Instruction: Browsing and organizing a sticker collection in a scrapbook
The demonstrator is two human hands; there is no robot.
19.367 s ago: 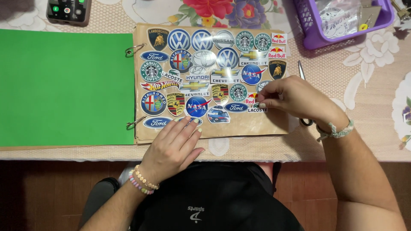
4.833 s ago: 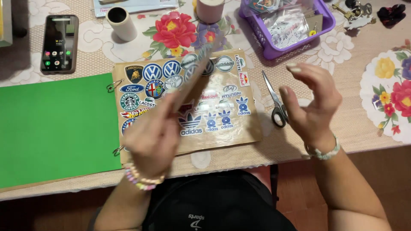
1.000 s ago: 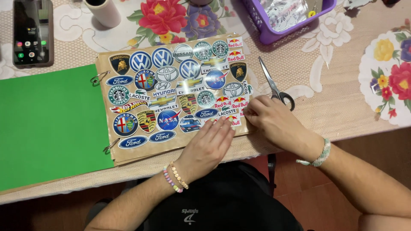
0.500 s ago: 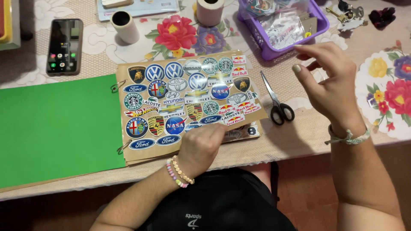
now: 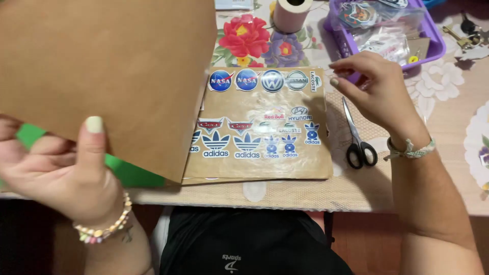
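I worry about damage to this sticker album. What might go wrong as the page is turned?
The left hand lifts the brown page by its lower edge with a thumb grip; the stiff sheet might crease there. The scissors lie right beside the sticker page, under the right hand, and might get knocked. The album hangs slightly over the table edge and might slide.

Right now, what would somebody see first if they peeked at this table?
First, the big brown page filling the upper left, lifted by the left hand with its thumb on the front. Next, the brown sticker sheet lying flat in the middle, dotted with round and blue stickers. At the right, the right hand hovers above black-handled scissors, near a purple basket.
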